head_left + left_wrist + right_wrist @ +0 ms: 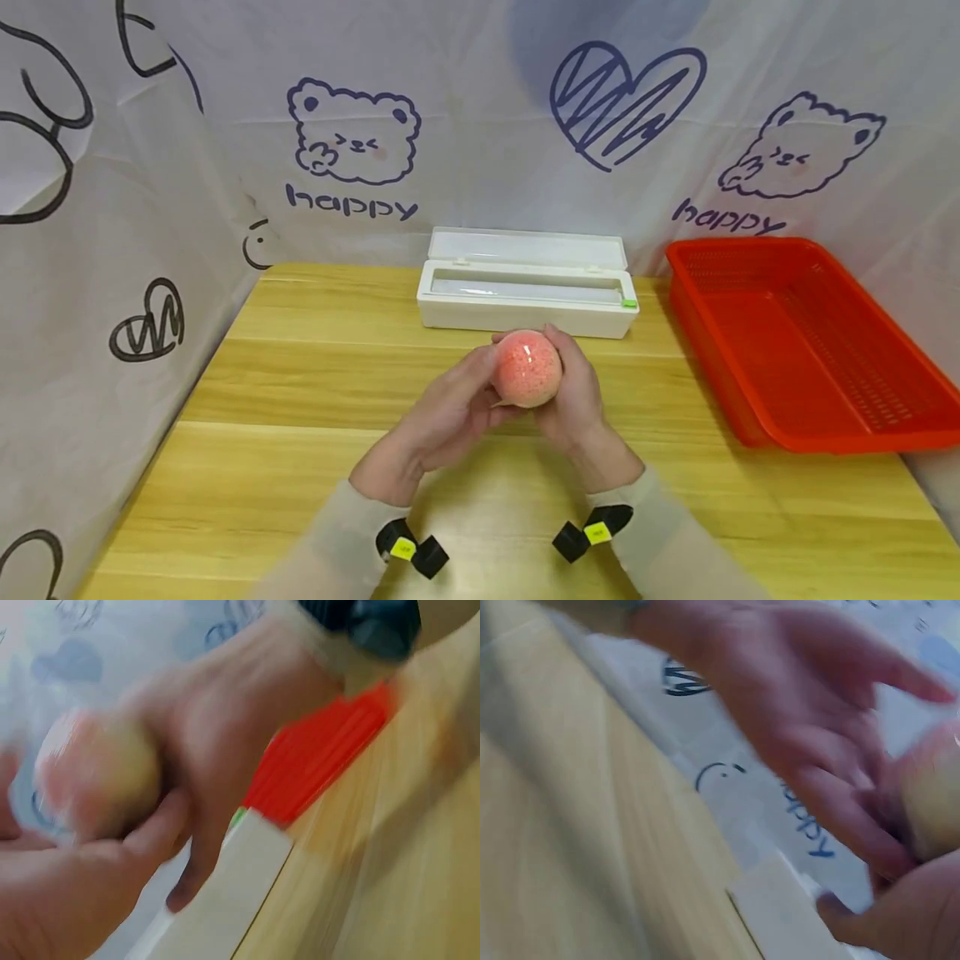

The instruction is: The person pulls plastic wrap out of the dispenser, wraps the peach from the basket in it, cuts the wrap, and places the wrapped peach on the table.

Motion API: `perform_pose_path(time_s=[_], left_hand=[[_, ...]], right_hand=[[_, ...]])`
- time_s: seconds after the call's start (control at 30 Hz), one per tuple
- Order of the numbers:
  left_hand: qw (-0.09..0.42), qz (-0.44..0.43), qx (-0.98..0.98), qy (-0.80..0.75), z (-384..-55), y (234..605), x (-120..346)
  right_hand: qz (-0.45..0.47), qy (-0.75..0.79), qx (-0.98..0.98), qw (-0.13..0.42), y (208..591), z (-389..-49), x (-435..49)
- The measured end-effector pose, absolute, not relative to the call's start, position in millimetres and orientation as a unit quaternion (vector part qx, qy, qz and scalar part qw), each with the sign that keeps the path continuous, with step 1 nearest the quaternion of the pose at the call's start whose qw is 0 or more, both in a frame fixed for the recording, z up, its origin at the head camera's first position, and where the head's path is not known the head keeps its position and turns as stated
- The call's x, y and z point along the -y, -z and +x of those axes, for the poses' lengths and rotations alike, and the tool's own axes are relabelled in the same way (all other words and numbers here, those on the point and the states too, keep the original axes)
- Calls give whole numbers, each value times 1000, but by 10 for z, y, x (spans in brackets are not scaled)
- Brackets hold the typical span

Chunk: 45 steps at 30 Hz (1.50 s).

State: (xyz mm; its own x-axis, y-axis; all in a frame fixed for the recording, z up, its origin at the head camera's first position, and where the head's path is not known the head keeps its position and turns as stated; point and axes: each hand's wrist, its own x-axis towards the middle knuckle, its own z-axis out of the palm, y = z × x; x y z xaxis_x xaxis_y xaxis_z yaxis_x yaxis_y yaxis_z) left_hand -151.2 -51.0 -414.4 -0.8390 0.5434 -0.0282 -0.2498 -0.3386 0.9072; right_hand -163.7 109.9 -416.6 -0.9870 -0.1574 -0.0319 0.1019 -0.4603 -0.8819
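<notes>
Between both hands is a round, glossy pink-and-yellow bath bomb (527, 368) with a speckled surface, in clear wrap. A small pointed bit of wrap sticks out at its lower left in the head view. My left hand (450, 408) holds its left side, thumb against the ball and fingers reaching beneath. From the other side, my right hand (576, 392) curls round the ball's right and far side. Motion blurs the bath bomb (97, 776) in the left wrist view. Only part of the bath bomb (934, 799) shows in the right wrist view. Its underside is hidden.
A long white cling-film box (525, 315) with its lid raised stands behind the hands, a green slider at its right end. At the right sits a red plastic basket (720, 358). The wooden table (300, 375) meets a printed white cloth backdrop (480, 100).
</notes>
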Motion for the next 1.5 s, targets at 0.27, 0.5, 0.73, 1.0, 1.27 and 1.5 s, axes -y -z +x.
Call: perform_pose_path(time_s=[0.27,0.5,0.73,1.0,1.27,1.5], left_hand=[[184,166,-600,-760,-1600,4171,688],[69,127,-665,-733,-1601,4108,663],[106,170,-683,-702,-1594,4083,722],[97,185,-710,-673,-1581,4110,766],[109,205,-720,-654,-1526,4105,820],[116,234,-731,-631,-1527,4074,872]], right_hand=[[-88,799,-586,102,4087,-1654,-1282],[-172,670,-721,35,4113,-1544,-1339],[-180,684,-704,63,4141,-1580,-1483],[-225,653,-715,105,4169,-1607,-1583],[-251,673,-684,131,4231,-1607,-1623],[-278,711,-624,164,4282,-1635,-1653]])
